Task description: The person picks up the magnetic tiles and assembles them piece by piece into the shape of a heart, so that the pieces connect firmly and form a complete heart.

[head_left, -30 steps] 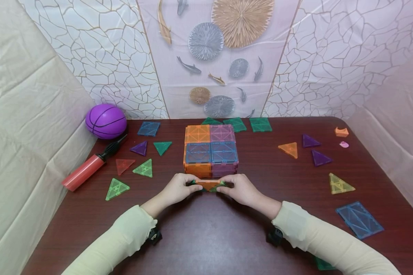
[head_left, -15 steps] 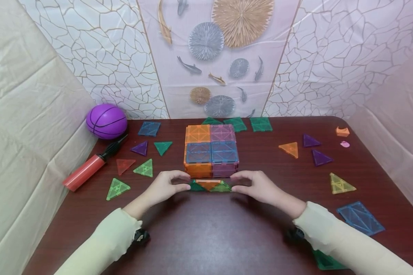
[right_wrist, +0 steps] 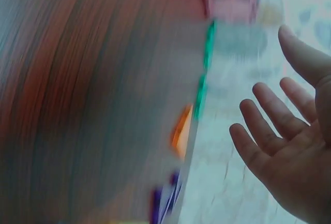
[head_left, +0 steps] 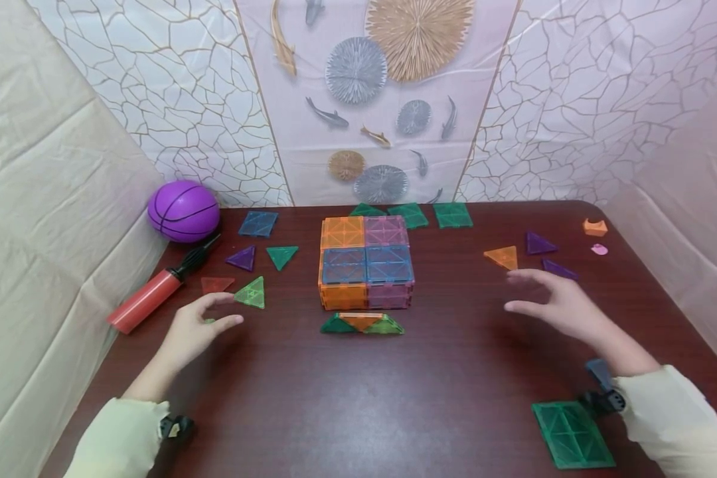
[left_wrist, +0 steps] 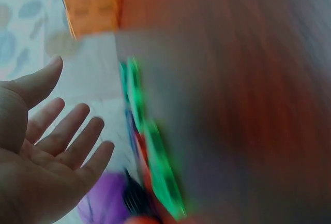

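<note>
Both hands are apart and hold nothing. My left hand [head_left: 191,328] hovers at the left with thumb and fingers spread, beside a light green triangle tile [head_left: 251,293]; it mostly covers another green tile. On the right, my right hand [head_left: 564,309] hovers near an orange triangle tile [head_left: 503,257] and a purple triangle tile [head_left: 558,269]. Between them stands a box of translucent magnetic tiles [head_left: 367,265], orange, pink-purple and blue. Just in front of it sits a low row of green, orange and light green triangle tiles [head_left: 362,323]. Wrist views show straight, spread fingers.
A purple ball [head_left: 184,211] and a red hand pump [head_left: 146,302] lie at the far left. Several green tiles [head_left: 453,215] line the back edge. A green square tile [head_left: 573,435] lies near the front right, close to the right sleeve. Small orange and pink pieces sit back right.
Both hands have let go of the low triangle row and moved outward, the left hand leftward and the right hand rightward. The row stays in front of the box.
</note>
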A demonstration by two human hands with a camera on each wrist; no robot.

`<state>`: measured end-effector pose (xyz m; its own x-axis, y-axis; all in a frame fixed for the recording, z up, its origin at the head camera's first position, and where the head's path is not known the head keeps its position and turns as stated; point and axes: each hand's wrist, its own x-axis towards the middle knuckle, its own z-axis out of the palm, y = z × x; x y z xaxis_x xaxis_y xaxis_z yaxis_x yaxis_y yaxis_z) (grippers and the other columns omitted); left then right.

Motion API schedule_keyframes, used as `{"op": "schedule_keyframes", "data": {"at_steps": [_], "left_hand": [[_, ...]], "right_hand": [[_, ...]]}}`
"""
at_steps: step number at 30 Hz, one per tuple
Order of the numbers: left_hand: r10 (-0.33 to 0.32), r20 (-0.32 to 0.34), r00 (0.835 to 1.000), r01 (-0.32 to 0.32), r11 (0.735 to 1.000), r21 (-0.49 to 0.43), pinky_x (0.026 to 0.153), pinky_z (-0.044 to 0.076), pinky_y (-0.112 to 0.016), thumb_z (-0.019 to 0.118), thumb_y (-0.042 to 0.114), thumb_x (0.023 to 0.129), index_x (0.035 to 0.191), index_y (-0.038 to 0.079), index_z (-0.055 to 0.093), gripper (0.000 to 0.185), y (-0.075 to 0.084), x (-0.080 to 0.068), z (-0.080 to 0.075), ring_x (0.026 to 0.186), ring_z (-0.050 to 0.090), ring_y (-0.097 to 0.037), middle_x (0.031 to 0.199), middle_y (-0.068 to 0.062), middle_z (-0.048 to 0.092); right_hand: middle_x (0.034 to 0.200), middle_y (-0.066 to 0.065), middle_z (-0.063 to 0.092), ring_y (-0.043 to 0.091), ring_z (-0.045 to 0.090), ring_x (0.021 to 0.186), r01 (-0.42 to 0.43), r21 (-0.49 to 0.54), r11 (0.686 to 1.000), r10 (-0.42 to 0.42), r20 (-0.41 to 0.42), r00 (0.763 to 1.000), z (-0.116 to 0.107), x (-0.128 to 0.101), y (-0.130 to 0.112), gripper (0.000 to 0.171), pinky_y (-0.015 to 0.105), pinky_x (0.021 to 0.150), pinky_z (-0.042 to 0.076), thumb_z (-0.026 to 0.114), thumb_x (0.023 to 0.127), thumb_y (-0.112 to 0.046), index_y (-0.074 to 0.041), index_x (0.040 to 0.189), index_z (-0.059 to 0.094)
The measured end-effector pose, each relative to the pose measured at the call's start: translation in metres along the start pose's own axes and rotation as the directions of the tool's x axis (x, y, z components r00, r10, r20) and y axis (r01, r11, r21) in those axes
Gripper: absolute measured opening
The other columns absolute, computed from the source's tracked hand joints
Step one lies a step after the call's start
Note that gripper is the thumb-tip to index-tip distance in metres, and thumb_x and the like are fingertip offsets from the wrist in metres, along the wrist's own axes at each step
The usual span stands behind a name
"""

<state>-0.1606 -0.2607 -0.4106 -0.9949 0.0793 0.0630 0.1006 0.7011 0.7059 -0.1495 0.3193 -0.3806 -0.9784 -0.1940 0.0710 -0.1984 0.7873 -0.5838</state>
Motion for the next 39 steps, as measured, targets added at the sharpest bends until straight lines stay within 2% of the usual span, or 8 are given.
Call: {"op": "schedule_keyframes", "data": {"at_steps": [4, 6, 9, 12, 15, 18, 32, 39], "left_hand": [[-0.071, -0.012, 0.997, 0.072, 0.997, 0.023, 0.090, 0.045, -0.049, 0.076, 0.029, 0.084, 0.131, 0.000, 0.052, 0.060, -0.022, -0.004, -0.014, 0.110, 0.054, -0.039, 0.128, -0.023, 0.055], [-0.096, -0.020, 0.995, 0.096, 0.995, 0.028, 0.094, 0.040, -0.053, 0.077, 0.028, 0.083, 0.134, -0.004, 0.047, 0.068, -0.030, -0.005, -0.018, 0.114, 0.048, -0.042, 0.129, -0.027, 0.050], [-0.125, -0.025, 0.992, 0.125, 0.992, 0.020, 0.096, 0.038, -0.057, 0.078, 0.028, 0.081, 0.137, -0.007, 0.040, 0.076, -0.040, -0.005, -0.021, 0.117, 0.045, -0.045, 0.128, -0.029, 0.045], [-0.153, -0.017, 0.988, 0.153, 0.988, 0.021, 0.093, 0.039, -0.057, 0.078, 0.029, 0.081, 0.140, -0.007, 0.036, 0.081, -0.045, -0.005, -0.022, 0.116, 0.044, -0.046, 0.129, -0.030, 0.042], [-0.186, 0.018, 0.982, 0.185, 0.982, 0.034, 0.092, 0.040, -0.057, 0.078, 0.032, 0.082, 0.142, -0.008, 0.032, 0.085, -0.047, -0.004, -0.023, 0.116, 0.043, -0.047, 0.130, -0.031, 0.041], [-0.210, 0.056, 0.976, 0.207, 0.976, 0.062, 0.090, 0.041, -0.056, 0.077, 0.035, 0.081, 0.141, -0.009, 0.032, 0.087, -0.050, -0.003, -0.023, 0.113, 0.044, -0.046, 0.128, -0.032, 0.042], [-0.220, 0.122, 0.968, 0.193, 0.960, 0.204, 0.089, 0.043, -0.055, 0.076, 0.037, 0.082, 0.133, -0.020, 0.040, 0.085, -0.054, 0.004, -0.019, 0.106, 0.049, -0.045, 0.116, -0.036, 0.049], [-0.256, 0.123, 0.959, 0.238, 0.960, 0.146, 0.089, 0.043, -0.054, 0.078, 0.029, 0.080, 0.135, -0.016, 0.039, 0.081, -0.047, 0.005, -0.019, 0.107, 0.049, -0.045, 0.118, -0.036, 0.048]], "right_hand": [[0.125, 0.024, 0.059, 0.029, 0.060, 0.092, -0.122, -0.029, 0.992, 0.122, 0.023, 0.992, -0.022, -0.010, 0.029, 0.063, 0.028, 0.061, 0.048, 0.072, 0.086, -0.037, -0.003, 0.136, 0.051], [0.128, 0.029, 0.056, 0.038, 0.059, 0.099, -0.163, -0.033, 0.986, 0.165, 0.047, 0.985, -0.028, -0.014, 0.042, 0.068, 0.029, 0.067, 0.051, 0.071, 0.087, -0.037, 0.001, 0.138, 0.047], [0.132, 0.034, 0.049, 0.050, 0.052, 0.111, -0.213, -0.026, 0.977, 0.214, 0.083, 0.973, -0.033, -0.019, 0.061, 0.073, 0.040, 0.073, 0.054, 0.069, 0.089, -0.037, 0.006, 0.140, 0.041], [0.136, 0.038, 0.042, 0.054, 0.044, 0.119, -0.237, -0.020, 0.971, 0.238, 0.108, 0.965, -0.036, -0.025, 0.076, 0.077, 0.054, 0.083, 0.049, 0.068, 0.090, -0.036, 0.010, 0.142, 0.035], [0.138, 0.040, 0.037, 0.055, 0.040, 0.120, -0.245, -0.022, 0.969, 0.246, 0.124, 0.961, -0.037, -0.029, 0.088, 0.081, 0.065, 0.089, 0.039, 0.069, 0.089, -0.035, 0.013, 0.142, 0.031], [0.135, 0.042, 0.038, 0.055, 0.040, 0.119, -0.230, -0.047, 0.972, 0.234, 0.128, 0.964, -0.039, -0.031, 0.097, 0.082, 0.066, 0.089, 0.036, 0.072, 0.087, -0.033, 0.016, 0.139, 0.032], [0.116, 0.041, 0.051, 0.053, 0.053, 0.103, -0.195, -0.150, 0.969, 0.219, 0.171, 0.961, -0.038, -0.034, 0.117, 0.076, 0.062, 0.083, 0.044, 0.076, 0.083, -0.029, 0.020, 0.130, 0.041], [0.115, 0.041, 0.051, 0.052, 0.053, 0.101, -0.209, -0.148, 0.967, 0.235, 0.181, 0.955, -0.037, -0.032, 0.116, 0.075, 0.062, 0.082, 0.044, 0.076, 0.083, -0.028, 0.021, 0.128, 0.042]]}}
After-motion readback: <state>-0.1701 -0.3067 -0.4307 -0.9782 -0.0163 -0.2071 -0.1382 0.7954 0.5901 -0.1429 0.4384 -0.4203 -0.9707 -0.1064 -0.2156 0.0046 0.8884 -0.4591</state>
